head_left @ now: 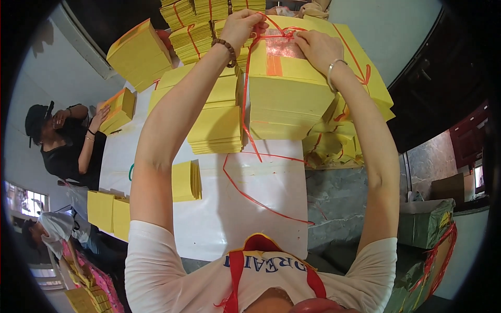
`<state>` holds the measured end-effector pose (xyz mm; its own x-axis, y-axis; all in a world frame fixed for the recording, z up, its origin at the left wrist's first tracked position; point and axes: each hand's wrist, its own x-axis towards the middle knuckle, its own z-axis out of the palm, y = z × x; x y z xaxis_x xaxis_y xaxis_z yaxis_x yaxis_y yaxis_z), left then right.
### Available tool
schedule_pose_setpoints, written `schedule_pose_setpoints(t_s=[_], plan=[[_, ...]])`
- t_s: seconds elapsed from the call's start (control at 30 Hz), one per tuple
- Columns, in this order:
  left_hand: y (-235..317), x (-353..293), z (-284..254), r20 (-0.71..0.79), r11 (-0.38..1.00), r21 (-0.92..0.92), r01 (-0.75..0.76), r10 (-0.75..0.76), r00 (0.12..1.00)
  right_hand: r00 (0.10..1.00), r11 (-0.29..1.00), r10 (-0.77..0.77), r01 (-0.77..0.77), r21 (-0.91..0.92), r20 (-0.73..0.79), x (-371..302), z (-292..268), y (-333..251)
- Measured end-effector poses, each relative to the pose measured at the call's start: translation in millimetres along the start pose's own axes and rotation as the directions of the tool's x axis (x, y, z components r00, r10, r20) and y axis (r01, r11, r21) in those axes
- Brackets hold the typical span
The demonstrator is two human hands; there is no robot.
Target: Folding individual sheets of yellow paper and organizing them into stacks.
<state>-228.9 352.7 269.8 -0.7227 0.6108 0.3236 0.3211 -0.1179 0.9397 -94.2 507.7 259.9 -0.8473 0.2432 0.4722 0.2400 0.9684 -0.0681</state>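
Well left of both hands, a co-worker (pixel 68 159) in black is laying a hand on a small yellow paper block (pixel 120 115). Closer in, a bigger squared block (pixel 138 55) is sitting left of the left hand. Below that hand, loose paper stacks (pixel 216 128) are lying in stepped layers, matte, crisp-edged, probably parked there for easy reach; tied bundles (pixel 190 44) are sitting just left of it, red bands crossing them. Left hand (pixel 244 28) is closing in a pinch on red twine (pixel 245 88), thin, shiny, plastic-looking, probably to keep it taut. Main paper bundle (pixel 289 107) is standing under and between the hands, thick and blocky, glossy reddish panel (pixel 284 46) on top. Right hand (pixel 321 47) is curling its fingertips at the twine crossing, likely pinning it; can't tell how firmly it's gripping. Slack cord (pixel 241 193) is looping over the smooth white tabletop (pixel 203 229) well below both hands. Right of the right hand, a larger tied bundle (pixel 365 62) is sitting close; far below it, a crinkly green-wrapped bale (pixel 425 224) is resting.
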Motion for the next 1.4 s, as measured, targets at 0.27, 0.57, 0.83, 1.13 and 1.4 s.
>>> schedule_pose_setpoints(t_s=[0.27,0.57,0.83,1.13,1.4], plan=[[10,3,2,-0.016,0.999,0.019,-0.035,0.035,0.999,0.945,0.836,-0.005,0.184,0.517,-0.328,13,-2,1],[85,7,10,0.195,0.484,0.705,-0.518,0.57,0.798,0.995,0.702,0.032,-0.089,0.707,0.093,10,12,-2],[90,21,1,0.127,0.634,0.715,-0.295,0.297,0.946,0.954,0.284,0.198,0.165,0.944,-0.227,14,11,-8],[61,6,-17,0.122,0.489,0.835,-0.251,0.281,0.952,0.988,0.256,0.125,0.055,0.965,-0.09,43,-130,-55],[71,14,-37,0.01,0.941,0.324,-0.101,0.104,0.995,0.954,0.618,-0.142,-0.124,0.776,0.265,40,-103,-11]])
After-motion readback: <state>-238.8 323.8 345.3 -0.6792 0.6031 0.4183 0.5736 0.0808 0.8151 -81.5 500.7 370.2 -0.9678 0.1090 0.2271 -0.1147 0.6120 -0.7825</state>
